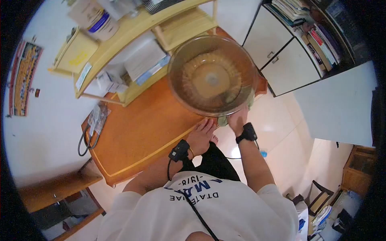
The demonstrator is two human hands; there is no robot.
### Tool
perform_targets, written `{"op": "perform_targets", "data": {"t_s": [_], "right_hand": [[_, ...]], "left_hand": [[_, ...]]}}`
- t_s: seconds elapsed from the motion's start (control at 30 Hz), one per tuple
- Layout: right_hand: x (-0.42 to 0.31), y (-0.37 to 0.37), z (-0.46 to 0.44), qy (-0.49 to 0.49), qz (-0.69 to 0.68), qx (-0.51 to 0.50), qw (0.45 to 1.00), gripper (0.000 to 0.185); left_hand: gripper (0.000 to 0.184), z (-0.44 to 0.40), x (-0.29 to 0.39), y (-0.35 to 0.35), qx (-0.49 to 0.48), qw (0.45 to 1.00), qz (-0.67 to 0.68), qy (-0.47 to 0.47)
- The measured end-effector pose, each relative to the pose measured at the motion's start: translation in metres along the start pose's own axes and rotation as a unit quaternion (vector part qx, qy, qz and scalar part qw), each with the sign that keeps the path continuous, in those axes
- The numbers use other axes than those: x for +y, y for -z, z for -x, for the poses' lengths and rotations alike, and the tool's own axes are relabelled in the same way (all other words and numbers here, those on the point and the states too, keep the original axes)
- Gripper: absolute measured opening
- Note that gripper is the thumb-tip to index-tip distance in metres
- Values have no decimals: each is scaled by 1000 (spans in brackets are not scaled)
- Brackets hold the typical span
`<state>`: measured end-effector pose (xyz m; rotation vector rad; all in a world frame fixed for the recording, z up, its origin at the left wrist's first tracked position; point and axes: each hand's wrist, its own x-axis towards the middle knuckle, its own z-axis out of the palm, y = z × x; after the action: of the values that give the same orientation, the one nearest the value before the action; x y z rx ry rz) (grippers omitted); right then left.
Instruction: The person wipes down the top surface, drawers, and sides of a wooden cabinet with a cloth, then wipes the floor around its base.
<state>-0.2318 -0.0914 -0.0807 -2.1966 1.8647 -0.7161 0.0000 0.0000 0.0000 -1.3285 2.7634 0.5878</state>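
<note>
My left hand rests at the front edge of the orange-brown wooden table, its fingers stretched out just below a large see-through basin. The basin stands on the table's right part, and a ribbed round pattern shows at its bottom. My right hand is at the basin's near right side, against a green cloth that shows on both sides of it. The basin's rim hides the fingertips of this hand. Each wrist wears a black device on a strap.
A wooden shelf at the table's back holds a pump bottle, a yellow box and packages. A bagged cable lies at the left end. White cabinets and books stand to the right, above a tiled floor.
</note>
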Motion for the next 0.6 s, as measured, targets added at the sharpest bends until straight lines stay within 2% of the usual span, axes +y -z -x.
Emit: {"op": "perform_targets", "data": {"t_s": [0.03,0.07,0.1,0.13,0.27,0.33,0.4,0.43,0.47,0.53,0.57,0.6], "right_hand": [[1,-12,-6,-50,-59,3,997,82],[50,6,-22,-83,-44,25,995,80],[100,18,-36,-117,-30,46,992,79],[122,14,-50,-143,9,88,986,79],[132,-1,-76,-285,52,195,937,80],[132,-33,-81,-377,-59,280,881,78],[149,-86,-68,-393,115,187,893,63],[132,-72,-64,-390,-207,243,864,59],[98,-46,-58,-346,-504,273,743,54],[43,-45,-28,-284,-688,303,595,48],[22,-57,-6,-304,-622,325,644,45],[-12,-48,18,-296,-373,274,835,46]], "left_hand": [[71,7,-6,5,-7,1000,4,11],[70,16,-12,10,-13,1000,8,24],[70,-54,30,-4,20,998,62,10],[69,-60,31,0,24,996,80,16],[69,-43,35,31,-6,993,101,64],[70,-35,34,33,-12,992,107,71],[69,-34,30,31,-6,992,112,65],[69,-31,26,27,-3,992,112,59],[69,-28,23,23,-1,992,114,52],[71,-23,20,22,1,991,120,60],[72,-20,19,20,3,990,125,65],[73,-18,18,19,11,990,124,62]]}}
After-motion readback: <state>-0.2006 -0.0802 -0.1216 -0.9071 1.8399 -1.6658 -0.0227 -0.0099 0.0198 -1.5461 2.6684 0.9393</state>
